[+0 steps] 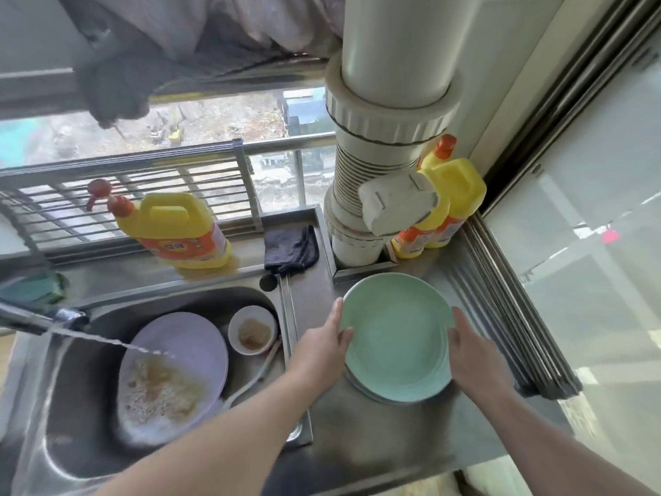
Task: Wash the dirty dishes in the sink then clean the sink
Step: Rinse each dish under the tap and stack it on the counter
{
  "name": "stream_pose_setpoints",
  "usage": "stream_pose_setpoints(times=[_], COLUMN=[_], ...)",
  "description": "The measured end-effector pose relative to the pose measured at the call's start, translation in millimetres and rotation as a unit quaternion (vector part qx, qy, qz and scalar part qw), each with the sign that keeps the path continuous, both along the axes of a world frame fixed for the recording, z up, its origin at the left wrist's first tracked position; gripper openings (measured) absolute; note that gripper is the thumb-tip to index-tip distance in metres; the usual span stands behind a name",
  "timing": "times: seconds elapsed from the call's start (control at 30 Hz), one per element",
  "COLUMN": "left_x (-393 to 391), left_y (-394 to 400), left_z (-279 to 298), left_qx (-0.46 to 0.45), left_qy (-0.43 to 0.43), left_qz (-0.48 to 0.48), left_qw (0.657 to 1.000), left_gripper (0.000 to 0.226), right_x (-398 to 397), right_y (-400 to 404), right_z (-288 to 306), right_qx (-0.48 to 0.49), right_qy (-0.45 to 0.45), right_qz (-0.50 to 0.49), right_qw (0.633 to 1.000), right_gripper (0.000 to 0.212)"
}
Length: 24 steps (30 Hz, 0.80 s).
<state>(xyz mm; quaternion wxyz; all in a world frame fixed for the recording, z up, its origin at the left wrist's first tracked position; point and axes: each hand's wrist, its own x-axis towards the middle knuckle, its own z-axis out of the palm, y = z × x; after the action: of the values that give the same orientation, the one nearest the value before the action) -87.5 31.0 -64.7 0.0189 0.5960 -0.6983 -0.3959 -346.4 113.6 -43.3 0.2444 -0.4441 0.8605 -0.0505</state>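
Stainless-steel bench [375, 434], brushed and wet, set below a window with a barred metal rack [125, 205]. Sink [60, 406]: one, steel, rounded basin, at left. Tap [39, 318]: one, running onto lilac plate [171, 366], round, smooth, half covered in yellowish foam. Small white bowl [252, 329]: one, round, brownish residue inside, in the sink beside the lilac plate. Green plate [397, 338]: round, matte, shallow rim, on the bench right of the sink, atop the edge of at least one more plate. Left hand [327, 343]: fingers curled round the green plate's left rim. Right hand [472, 349]: fingers curled over its right rim. Yellow detergent bottles: three, plastic, orange labels; one with red pump [175, 230] behind the sink, two red-capped [450, 198] by the ribbed white pipe [386, 112]. Dark cloth [291, 248]: one, folded, soft.
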Motion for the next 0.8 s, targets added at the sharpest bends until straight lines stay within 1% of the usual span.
stream_pose_setpoints(times=[0.07,0.1,0.13,0.2,0.27,0.3,0.33,0.37,0.43,0.5,0.57,0.6,0.63,0.67,0.7,0.73,0.77,0.8], left_x=[4.4,10.5,20.3,51.0,95.6,121.8,148.8,176.9,231.4,279.5,317.5,331.3,342.9,352.9,358.6,360.8,362.0,362.2], left_y=[5.9,9.5,13.2,19.0,22.5,23.7,24.1,23.5,19.5,13.4,10.0,9.3,9.9,11.8,14.3,17.5,19.8,21.3], left_z=[0.8,0.5,-1.1,-8.4,-22.6,-29.6,-34.8,-38.7,-45.7,-52.6,-62.6,-69.0,-76.2,-84.2,-87.8,-90.3,-93.5,-98.4], left_qx=[0.029,0.043,0.051,0.034,0.006,0.001,0.006,0.019,0.042,0.071,0.131,0.166,0.208,0.254,0.301,0.331,0.346,0.345], left_qy=[0.048,0.087,0.116,0.129,0.081,0.049,0.021,0.000,-0.032,-0.081,-0.113,-0.098,-0.055,0.005,0.061,0.098,0.112,0.124], left_qz=[0.023,0.046,0.068,0.108,0.137,0.143,0.156,0.180,0.262,0.350,0.418,0.450,0.489,0.528,0.555,0.574,0.584,0.593], left_qw=[0.998,0.994,0.990,0.985,0.987,0.989,0.988,0.983,0.964,0.930,0.892,0.872,0.845,0.810,0.773,0.743,0.726,0.717], left_gripper=[0.062,0.060,0.057,0.046,0.030,0.027,0.026,0.027,0.032,0.042,0.060,0.066,0.069,0.066,0.054,0.042,0.036,0.034], right_x=[2.2,7.3,17.5,54.8,109.3,139.2,169.3,198.9,253.6,298.8,333.1,346.5,359.2,371.2,381.2,389.1,396.0,402.3], right_y=[3.8,4.7,4.0,-2.5,-15.8,-23.2,-31.6,-40.5,-58.7,-77.1,-91.8,-96.8,-100.7,-103.9,-106.9,-109.6,-112.0,-114.5], right_z=[7.9,13.9,20.7,33.1,40.9,40.4,37.7,31.9,12.4,-14.6,-43.7,-57.0,-69.0,-80.8,-91.3,-100.2,-108.1,-115.6], right_qx=[0.004,-0.025,-0.076,-0.204,-0.296,-0.309,-0.295,-0.262,-0.161,-0.040,0.059,0.093,0.119,0.135,0.144,0.146,0.146,0.144], right_qy=[0.025,0.023,0.017,0.011,-0.022,-0.055,-0.093,-0.133,-0.199,-0.216,-0.209,-0.207,-0.206,-0.205,-0.198,-0.185,-0.164,-0.136], right_qz=[-0.044,-0.064,-0.062,0.017,0.116,0.157,0.186,0.208,0.230,0.225,0.222,0.220,0.215,0.209,0.202,0.197,0.200,0.213], right_qw=[0.999,0.997,0.995,0.979,0.948,0.936,0.932,0.933,0.939,0.949,0.951,0.949,0.947,0.947,0.948,0.952,0.955,0.957], right_gripper=[0.055,0.058,0.056,0.042,0.031,0.028,0.026,0.025,0.025,0.027,0.026,0.025,0.027,0.032,0.038,0.043,0.048,0.052])
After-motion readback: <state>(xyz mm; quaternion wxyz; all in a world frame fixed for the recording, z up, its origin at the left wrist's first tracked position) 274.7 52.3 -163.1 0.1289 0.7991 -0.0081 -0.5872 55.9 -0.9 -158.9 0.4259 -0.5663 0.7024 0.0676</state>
